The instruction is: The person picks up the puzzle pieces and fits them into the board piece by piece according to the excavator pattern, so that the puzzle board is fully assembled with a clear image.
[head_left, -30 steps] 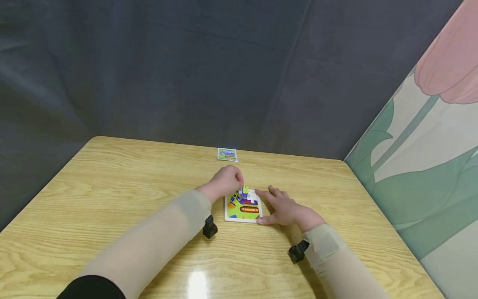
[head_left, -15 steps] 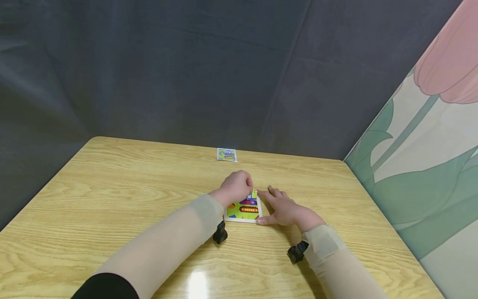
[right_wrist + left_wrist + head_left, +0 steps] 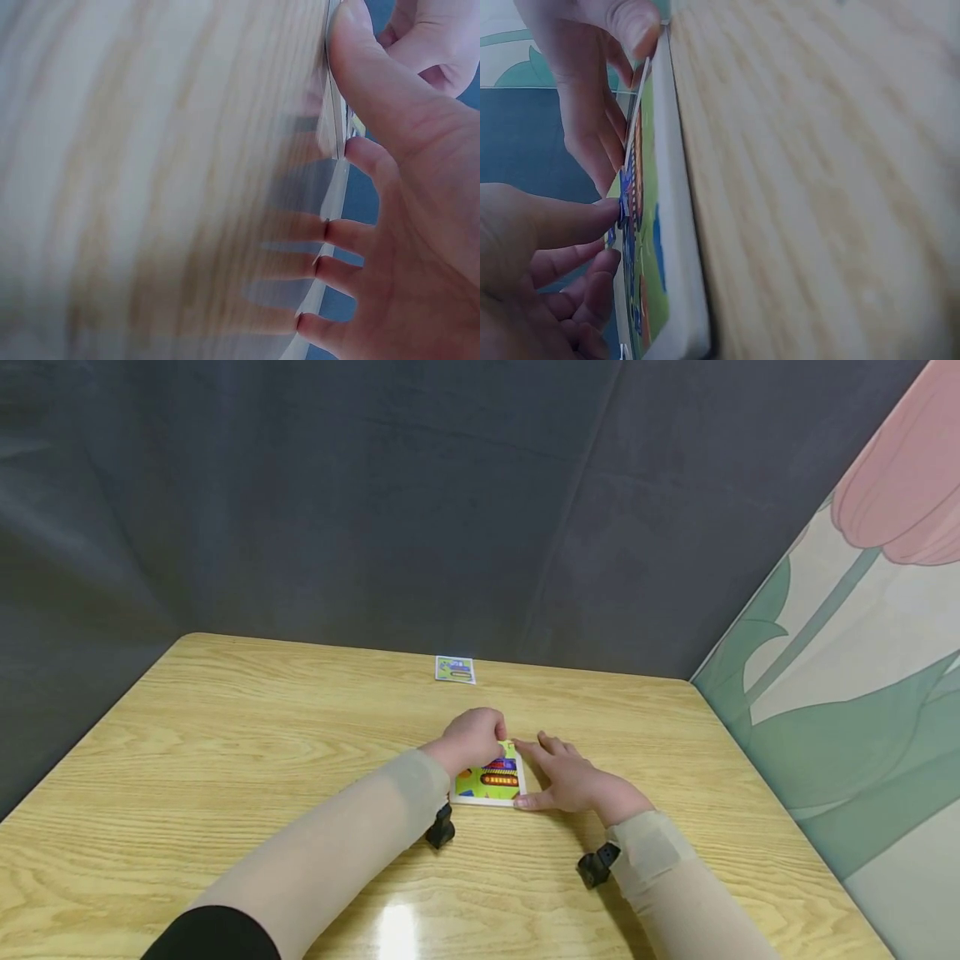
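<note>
A square jigsaw puzzle (image 3: 480,789) with a white frame lies on the table, showing a digger with an orange-and-red track on green. My left hand (image 3: 474,737) bends over its upper part and hides much of that area. In the left wrist view, thumb and fingers pinch a puzzle piece (image 3: 622,204) at the board's surface; whether it lies flat cannot be told. My right hand (image 3: 572,779) is spread at the puzzle's right side, its thumb and index finger touching the frame. Its other fingertips rest on the table, as the right wrist view shows.
A small picture card (image 3: 455,669) with a similar digger lies near the back edge of the wooden table (image 3: 300,710). Behind hangs a dark curtain (image 3: 375,510). A wall with a painted flower (image 3: 862,693) borders the right side.
My left hand has moved right and slightly towards me, carrying the piece from the puzzle's top middle to its upper right part. The right hand has stayed in place.
</note>
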Demonstrator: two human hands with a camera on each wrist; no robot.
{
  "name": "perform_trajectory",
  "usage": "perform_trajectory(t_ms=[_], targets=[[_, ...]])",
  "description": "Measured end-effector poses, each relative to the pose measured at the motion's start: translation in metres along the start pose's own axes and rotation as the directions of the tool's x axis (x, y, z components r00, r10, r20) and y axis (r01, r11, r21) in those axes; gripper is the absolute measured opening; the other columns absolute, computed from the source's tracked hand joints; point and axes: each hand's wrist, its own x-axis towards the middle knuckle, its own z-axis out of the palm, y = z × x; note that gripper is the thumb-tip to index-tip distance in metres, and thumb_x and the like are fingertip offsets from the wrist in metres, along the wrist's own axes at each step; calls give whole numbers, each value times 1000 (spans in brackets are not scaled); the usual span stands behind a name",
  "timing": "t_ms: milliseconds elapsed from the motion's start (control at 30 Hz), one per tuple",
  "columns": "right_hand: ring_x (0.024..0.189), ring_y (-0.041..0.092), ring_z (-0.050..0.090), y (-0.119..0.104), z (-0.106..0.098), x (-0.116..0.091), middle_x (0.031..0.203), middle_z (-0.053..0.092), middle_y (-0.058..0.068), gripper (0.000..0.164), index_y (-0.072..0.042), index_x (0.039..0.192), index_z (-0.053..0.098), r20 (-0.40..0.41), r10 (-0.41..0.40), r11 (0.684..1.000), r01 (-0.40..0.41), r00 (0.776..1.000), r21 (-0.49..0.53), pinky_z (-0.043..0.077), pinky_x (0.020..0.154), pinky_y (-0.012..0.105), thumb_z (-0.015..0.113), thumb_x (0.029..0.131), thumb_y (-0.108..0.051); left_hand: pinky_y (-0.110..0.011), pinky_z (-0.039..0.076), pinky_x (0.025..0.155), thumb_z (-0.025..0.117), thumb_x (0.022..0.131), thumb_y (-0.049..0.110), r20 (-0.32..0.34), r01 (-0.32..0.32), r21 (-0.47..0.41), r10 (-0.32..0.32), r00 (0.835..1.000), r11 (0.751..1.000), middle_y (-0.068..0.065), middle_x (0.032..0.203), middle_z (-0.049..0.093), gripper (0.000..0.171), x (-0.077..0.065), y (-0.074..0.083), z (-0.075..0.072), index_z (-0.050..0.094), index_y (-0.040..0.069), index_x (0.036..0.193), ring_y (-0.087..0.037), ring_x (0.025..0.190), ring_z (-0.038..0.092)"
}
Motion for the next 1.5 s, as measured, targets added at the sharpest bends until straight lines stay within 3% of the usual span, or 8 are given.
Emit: perform_trajectory(t_ms=[200,433,633,733,900,1033,1300,1500], targets=[[141,51,16,-1,-2,1,159,14,26,96,-21,157,25,-3,-8,1000,8,1000,-2,23,103,70,67,82,-62,-28,45,73,74,89,17,5,-8,85,8,1000,996,-4,101,53,11,1,0,-2,63,17,88,-19,89,52],[141,51,16,-1,-6,2,158,14,27,95,-21,157,25,-3,-17,1000,17,1000,-13,23,103,70,67,83,-63,-31,40,77,72,89,15,-4,-104,215,107,994,971,-2,94,48,11,-1,2,-4,62,18,90,-19,86,49],[141,52,15,-2,-7,3,159,14,27,95,-22,157,25,2,-12,1000,12,1000,-17,22,103,70,67,83,-62,-33,39,78,74,90,27,-11,-89,312,98,995,946,-1,91,49,18,0,4,-4,58,17,89,-19,86,48],[142,52,14,-2,-7,4,159,13,27,94,-22,157,26,4,-11,1000,11,1000,-18,21,103,71,67,83,-62,-36,42,83,73,90,31,-8,-70,366,79,997,928,-2,96,53,22,-1,6,-5,62,15,102,-20,91,51],[142,51,13,-3,-5,6,160,13,24,95,-25,157,27,18,10,1000,-9,1000,-20,22,103,71,67,81,-64,-43,40,97,72,90,38,25,-58,386,52,998,921,-6,112,55,50,-3,0,-13,58,9,128,-22,105,52],[141,52,16,-4,-3,5,159,15,25,97,-25,157,27,21,31,999,-30,999,-45,23,102,71,68,79,-66,-48,29,107,71,89,43,96,-96,387,63,993,917,-7,132,52,61,-18,-10,-32,54,12,138,-26,123,46],[142,50,16,-9,-3,-2,159,15,25,96,-25,157,27,5,44,988,-43,999,-148,13,107,69,65,80,-68,-53,17,114,66,82,65,192,-82,499,-17,981,863,-17,156,30,89,-78,-40,-48,41,14,151,-37,144,23],[143,50,14,-18,-6,2,160,14,24,94,-25,157,29,-7,45,985,-45,999,-169,13,109,67,66,81,-67,-56,13,114,61,86,66,178,-74,475,-13,984,877,-20,159,19,89,-89,-48,-48,33,18,155,-41,146,14]])
